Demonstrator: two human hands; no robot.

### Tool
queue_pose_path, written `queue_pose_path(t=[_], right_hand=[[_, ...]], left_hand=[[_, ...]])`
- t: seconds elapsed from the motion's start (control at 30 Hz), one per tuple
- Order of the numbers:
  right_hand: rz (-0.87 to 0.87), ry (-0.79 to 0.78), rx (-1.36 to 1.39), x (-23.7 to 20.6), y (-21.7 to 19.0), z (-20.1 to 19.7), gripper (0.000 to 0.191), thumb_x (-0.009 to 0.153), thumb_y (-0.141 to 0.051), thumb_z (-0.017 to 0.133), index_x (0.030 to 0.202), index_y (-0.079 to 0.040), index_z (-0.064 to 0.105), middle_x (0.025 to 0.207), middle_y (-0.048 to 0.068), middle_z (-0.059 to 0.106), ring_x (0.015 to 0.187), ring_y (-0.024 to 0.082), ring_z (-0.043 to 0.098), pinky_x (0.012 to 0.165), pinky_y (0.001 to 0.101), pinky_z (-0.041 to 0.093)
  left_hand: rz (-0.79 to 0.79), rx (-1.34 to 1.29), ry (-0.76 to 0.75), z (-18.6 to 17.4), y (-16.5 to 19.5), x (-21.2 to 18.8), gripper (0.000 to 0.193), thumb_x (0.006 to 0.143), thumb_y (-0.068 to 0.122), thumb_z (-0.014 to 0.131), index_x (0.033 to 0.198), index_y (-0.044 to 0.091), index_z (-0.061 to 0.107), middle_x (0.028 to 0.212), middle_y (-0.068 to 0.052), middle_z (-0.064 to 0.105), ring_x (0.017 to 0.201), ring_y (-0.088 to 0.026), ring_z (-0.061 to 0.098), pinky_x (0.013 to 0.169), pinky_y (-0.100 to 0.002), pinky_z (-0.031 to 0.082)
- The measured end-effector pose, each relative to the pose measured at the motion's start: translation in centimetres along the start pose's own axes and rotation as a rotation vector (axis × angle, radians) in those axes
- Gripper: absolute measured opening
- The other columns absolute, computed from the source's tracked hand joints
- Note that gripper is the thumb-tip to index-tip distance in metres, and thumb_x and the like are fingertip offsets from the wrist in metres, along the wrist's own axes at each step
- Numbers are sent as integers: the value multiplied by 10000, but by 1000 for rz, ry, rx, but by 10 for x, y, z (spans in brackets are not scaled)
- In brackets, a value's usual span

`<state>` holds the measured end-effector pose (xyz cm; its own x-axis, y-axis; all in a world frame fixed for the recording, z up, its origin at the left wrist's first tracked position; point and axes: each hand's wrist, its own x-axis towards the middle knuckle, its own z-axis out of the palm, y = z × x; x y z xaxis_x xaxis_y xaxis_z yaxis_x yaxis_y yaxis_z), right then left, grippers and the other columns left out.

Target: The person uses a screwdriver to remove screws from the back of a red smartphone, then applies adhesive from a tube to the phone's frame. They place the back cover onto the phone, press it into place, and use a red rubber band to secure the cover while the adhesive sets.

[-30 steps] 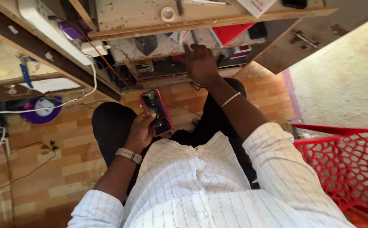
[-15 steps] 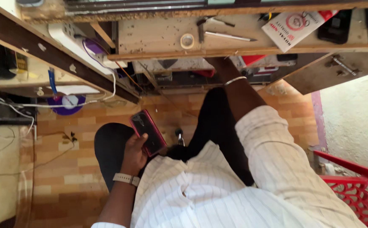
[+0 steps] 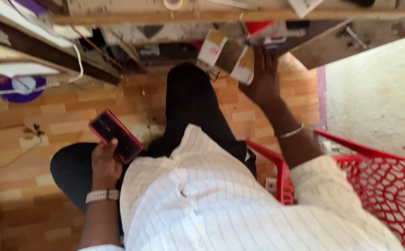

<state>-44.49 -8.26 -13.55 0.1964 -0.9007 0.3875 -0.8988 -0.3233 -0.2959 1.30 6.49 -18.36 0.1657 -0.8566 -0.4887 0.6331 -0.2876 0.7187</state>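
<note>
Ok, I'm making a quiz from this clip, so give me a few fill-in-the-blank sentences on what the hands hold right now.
1. The left hand holds a phone in a ____ case.
2. The right hand holds small white and yellow ____.
3. The chair beside the person is ____.
4. The left wrist bears a ____.

Missing words: pink; boxes; red; watch

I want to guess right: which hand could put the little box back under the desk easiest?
Probably the right hand. It already grips the small white and yellow box, raised right by the shelf under the desk. The left hand is low by the knee, busy holding a pink-cased phone.
</note>
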Motion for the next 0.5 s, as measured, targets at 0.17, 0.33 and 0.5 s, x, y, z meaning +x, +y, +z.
queue_pose_path(t=[0.17, 0.33, 0.5], right_hand=[[39, -107, 20, 1, 7, -9, 1009, 685, -92, 864, 1544, 39, 353, 1526, 307, 420, 1389, 542, 375, 1165, 584, 375], [-27, -89, -2, -5, -18, -22, 1057, 670, -106, 895, 1554, 38, 333, 1527, 296, 413, 1396, 539, 363, 1191, 608, 351], [-44, 40, 22, 26, -49, -22, 944, 723, -107, 897, 1527, -48, 407, 1544, 262, 405, 1405, 501, 404, 1162, 585, 407]], left_hand=[[13, -81, 17, -19, 0, -7, 267, 911, 38, 689, 1178, 46, 679, 1106, -46, 740, 1018, -201, 724, 942, -376, 602], [96, -119, -10, -33, 1, -12, 198, 984, -4, 717, 1171, 37, 664, 1117, -62, 719, 1026, -221, 713, 958, -406, 594], [39, -122, -30, -22, 8, -19, 225, 959, 16, 678, 1184, 21, 676, 1129, -88, 734, 1014, -240, 727, 939, -414, 605]])
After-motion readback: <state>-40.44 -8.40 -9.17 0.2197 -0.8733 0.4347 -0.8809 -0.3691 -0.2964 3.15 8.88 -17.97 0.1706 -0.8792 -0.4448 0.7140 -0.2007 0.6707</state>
